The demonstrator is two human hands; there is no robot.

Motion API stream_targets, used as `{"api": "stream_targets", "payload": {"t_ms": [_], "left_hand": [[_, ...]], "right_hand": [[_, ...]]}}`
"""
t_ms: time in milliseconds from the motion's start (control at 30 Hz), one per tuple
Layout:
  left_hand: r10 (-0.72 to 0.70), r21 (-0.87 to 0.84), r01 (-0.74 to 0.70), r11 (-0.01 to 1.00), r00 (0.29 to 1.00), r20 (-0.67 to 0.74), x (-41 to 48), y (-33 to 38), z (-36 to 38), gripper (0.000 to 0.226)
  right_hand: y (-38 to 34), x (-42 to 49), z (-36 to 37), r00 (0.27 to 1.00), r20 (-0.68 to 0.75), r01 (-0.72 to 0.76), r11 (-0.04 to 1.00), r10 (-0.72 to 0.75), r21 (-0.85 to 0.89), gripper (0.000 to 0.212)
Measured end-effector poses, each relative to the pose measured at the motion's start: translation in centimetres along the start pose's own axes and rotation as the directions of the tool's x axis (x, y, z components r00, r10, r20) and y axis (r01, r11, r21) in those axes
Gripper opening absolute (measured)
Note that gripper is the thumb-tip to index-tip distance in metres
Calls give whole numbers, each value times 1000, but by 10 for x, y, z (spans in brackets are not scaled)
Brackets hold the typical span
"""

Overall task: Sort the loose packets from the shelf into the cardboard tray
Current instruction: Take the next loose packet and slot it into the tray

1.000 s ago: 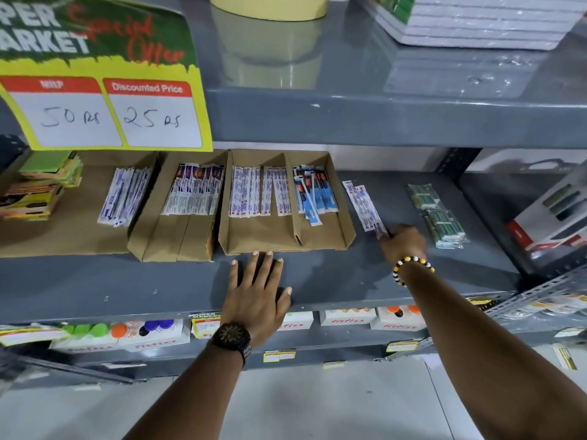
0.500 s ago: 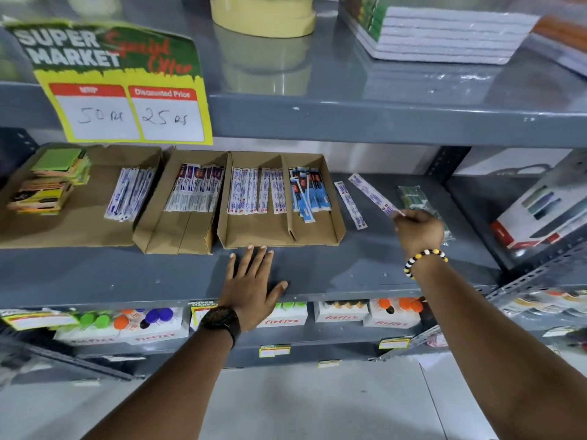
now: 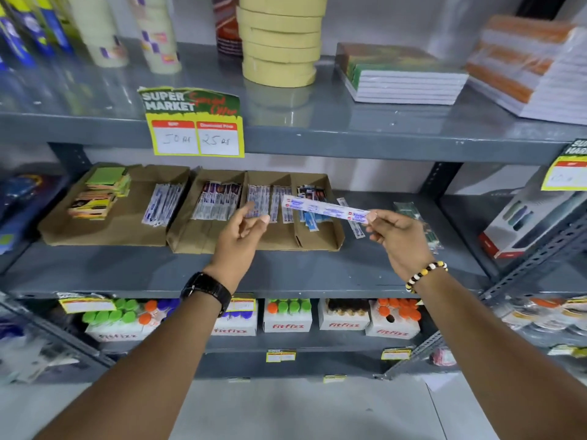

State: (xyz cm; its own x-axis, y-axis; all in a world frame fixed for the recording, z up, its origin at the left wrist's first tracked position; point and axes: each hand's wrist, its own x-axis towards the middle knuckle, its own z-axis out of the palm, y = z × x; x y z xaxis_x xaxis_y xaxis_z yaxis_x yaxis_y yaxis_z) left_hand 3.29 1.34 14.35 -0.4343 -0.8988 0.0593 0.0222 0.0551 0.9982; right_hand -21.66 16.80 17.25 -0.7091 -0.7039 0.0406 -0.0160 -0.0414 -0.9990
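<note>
My right hand (image 3: 395, 235) pinches one end of a long white-and-blue packet strip (image 3: 324, 208), held level in the air over the right compartment of the divided cardboard tray (image 3: 336, 236). My left hand (image 3: 243, 233) is raised in front of the tray with fingers apart and empty, its fingertips close to the strip's left end. The tray holds rows of similar packets (image 3: 263, 203) and blue ones (image 3: 313, 217). Another loose strip (image 3: 352, 223) lies on the grey shelf just right of the tray, partly behind the held strip.
Green packets (image 3: 409, 211) lie on the shelf behind my right hand. Two more cardboard trays (image 3: 104, 230) with packets and sticky notes sit to the left. A yellow price sign (image 3: 195, 138) hangs from the upper shelf, which carries tape rolls and notebooks. Bottle boxes stand below.
My right hand lifted one strip off the shelf and carried it left over the tray. My left hand left the shelf edge and rose towards the strip. The camera tilted upward.
</note>
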Motion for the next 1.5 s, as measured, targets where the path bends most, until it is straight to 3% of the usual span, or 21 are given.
{"api": "stream_targets", "payload": {"t_ms": [300, 533, 767, 933, 1033, 1167, 1233, 1333, 1500], "left_hand": [[6, -29, -5, 1000, 999, 43, -29, 21, -21, 19], [-14, -48, 14, 999, 1000, 11, -36, 26, -35, 14], [-19, -38, 19, 999, 1000, -6, -34, 26, -39, 17], [-11, -38, 9, 999, 999, -30, -24, 19, -36, 18], [-10, -56, 6, 998, 998, -57, -17, 8, -31, 21], [7, 142, -13, 990, 999, 48, -14, -27, -27, 42], [35, 322, -66, 944, 994, 100, -14, -54, -26, 55], [103, 640, -217, 737, 972, 211, -8, -91, -26, 50], [96, 807, -459, 371, 884, 458, 9, -117, -18, 66]], "right_hand": [[-21, -21, 20, 969, 241, 68, 994, -46, -81, 11], [-22, -27, 28, 947, 318, 77, 992, -41, -102, 13], [-22, -27, 32, 938, 347, 54, 989, -3, -137, 14], [-14, -21, 31, 930, 365, 61, 956, 50, -286, 8], [-3, -15, 30, 935, 338, -3, 957, 106, -291, 4], [15, -10, 41, 963, 205, -138, 975, 173, -173, 7], [23, -8, 53, 960, 144, -235, 970, 242, -64, 8], [31, -2, 79, 921, 98, -387, 915, 377, 118, 6], [42, 6, 131, 880, 111, -470, 813, 462, 343, 13]]}}
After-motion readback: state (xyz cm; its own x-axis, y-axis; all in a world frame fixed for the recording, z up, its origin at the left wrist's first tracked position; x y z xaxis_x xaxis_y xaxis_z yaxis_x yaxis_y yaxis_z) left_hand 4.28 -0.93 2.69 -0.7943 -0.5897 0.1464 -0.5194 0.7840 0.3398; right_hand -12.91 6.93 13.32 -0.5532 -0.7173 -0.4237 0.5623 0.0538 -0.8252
